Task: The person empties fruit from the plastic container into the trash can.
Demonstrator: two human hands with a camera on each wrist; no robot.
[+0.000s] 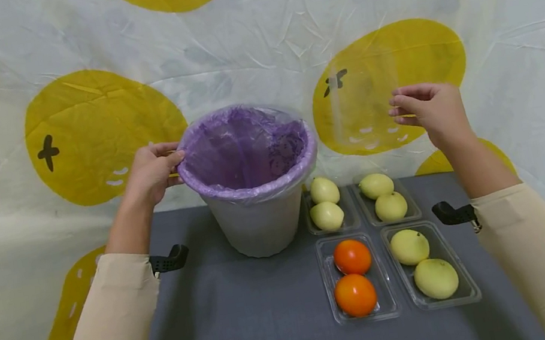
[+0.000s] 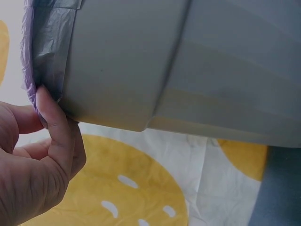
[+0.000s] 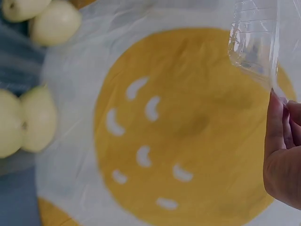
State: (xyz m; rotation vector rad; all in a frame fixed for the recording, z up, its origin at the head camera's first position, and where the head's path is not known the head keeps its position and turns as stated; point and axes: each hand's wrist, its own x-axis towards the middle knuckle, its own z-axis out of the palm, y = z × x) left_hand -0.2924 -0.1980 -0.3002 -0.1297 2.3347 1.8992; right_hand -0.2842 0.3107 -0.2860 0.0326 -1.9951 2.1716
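My left hand (image 1: 152,170) pinches the left rim of a light grey trash bin (image 1: 260,227) lined with a purple plastic bag (image 1: 241,148). In the left wrist view, thumb and fingers grip the bag's folded edge (image 2: 28,52) at the rim. Raised to the right of the bin, my right hand (image 1: 434,111) holds a clear plastic tray (image 3: 254,42) by its edge between thumb and fingers. That tray is so see-through that it barely shows in the head view. The bottom of the bin's inside is hidden.
Right of the bin stand clear trays holding two orange tomatoes (image 1: 356,295), two pale green round fruits (image 1: 436,279), and more pale yellow-green fruits (image 1: 327,216) (image 1: 391,207) behind. All rest on a dark grey table (image 1: 256,325). A patterned white-and-yellow sheet (image 1: 237,30) hangs behind.
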